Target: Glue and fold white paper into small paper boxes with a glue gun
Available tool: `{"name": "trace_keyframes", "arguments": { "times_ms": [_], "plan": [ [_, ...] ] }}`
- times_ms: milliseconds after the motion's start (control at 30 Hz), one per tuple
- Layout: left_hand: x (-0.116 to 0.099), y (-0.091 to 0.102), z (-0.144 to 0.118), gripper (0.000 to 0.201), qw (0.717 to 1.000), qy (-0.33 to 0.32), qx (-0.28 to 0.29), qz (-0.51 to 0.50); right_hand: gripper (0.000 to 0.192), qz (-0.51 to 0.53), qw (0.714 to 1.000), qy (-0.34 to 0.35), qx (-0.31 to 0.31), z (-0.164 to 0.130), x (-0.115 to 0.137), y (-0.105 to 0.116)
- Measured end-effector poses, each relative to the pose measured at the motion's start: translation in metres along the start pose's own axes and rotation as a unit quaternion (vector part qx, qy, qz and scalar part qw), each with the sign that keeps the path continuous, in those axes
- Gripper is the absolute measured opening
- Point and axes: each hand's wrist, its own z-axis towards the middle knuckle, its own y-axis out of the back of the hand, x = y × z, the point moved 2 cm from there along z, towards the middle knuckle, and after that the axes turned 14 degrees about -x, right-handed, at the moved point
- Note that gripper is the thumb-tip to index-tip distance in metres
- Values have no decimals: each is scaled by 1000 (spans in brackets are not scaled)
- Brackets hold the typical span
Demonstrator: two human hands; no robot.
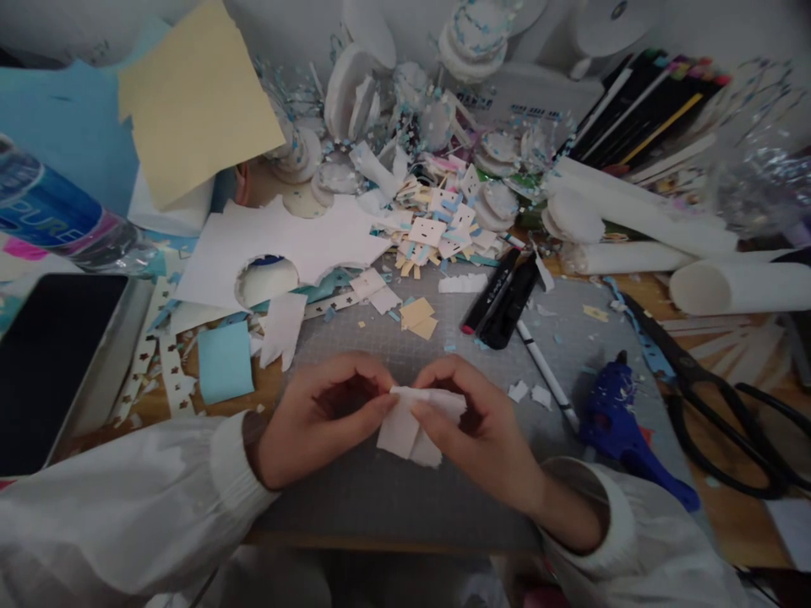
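Observation:
A small piece of white paper (399,432) with a crease down it is held up over the grey cutting mat (355,507). My left hand (329,414) pinches its upper left corner between thumb and forefinger. On the other side, my right hand (478,422) grips the paper's top edge, thumb in front and fingers behind. The top edge looks folded or rolled between the two hands. Beyond my hands lie small cream paper pieces (418,318) and black markers (500,295). A blue square of paper (225,361) rests left of my left hand.
A blue glue gun (624,422) and large black scissors (715,397) lie at the right. A phone (60,363) and a water bottle (63,207) are at the left. Cut paper figures (437,224) are heaped at the back, near white paper rolls (741,287).

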Motion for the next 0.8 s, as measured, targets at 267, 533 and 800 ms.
{"name": "trace_keyframes", "arguments": {
  "times_ms": [267,533,800],
  "plan": [
    [3,0,0,6,995,59,-2,-85,5,49,998,-36,-11,1,0,-1],
    [12,-2,-2,4,961,181,15,-209,9,200,961,-190,8,-4,-8,-6],
    [13,-5,-3,6,932,221,37,-285,10,397,849,-337,89,-7,-5,-11]
  ]
}}
